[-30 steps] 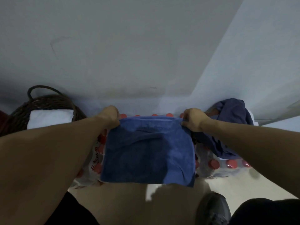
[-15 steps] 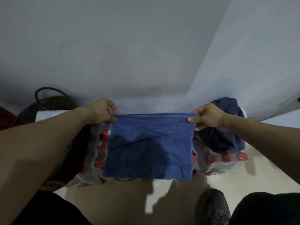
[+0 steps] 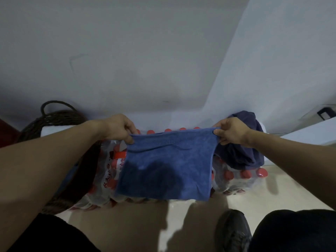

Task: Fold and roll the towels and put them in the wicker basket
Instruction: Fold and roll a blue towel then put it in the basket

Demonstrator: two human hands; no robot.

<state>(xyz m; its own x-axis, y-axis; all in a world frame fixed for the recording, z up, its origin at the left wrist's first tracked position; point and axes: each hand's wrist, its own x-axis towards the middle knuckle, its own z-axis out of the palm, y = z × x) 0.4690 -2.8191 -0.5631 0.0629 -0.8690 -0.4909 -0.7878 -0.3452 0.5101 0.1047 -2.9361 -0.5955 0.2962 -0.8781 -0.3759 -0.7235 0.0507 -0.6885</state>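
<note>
Hands spread wider, towel (image 3: 167,164) tauter | left hand (image 3: 118,129), right hand (image 3: 231,130) pinch top corners | basket (image 3: 54,120) far left

L hand (image 3: 118,129), R hand (image 3: 231,130) pinch blue towel (image 3: 165,166) top corners.

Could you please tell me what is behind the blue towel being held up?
Shrink-wrapped packs of red-capped bottles show around the blue towel; the towel hides their middle.
</note>
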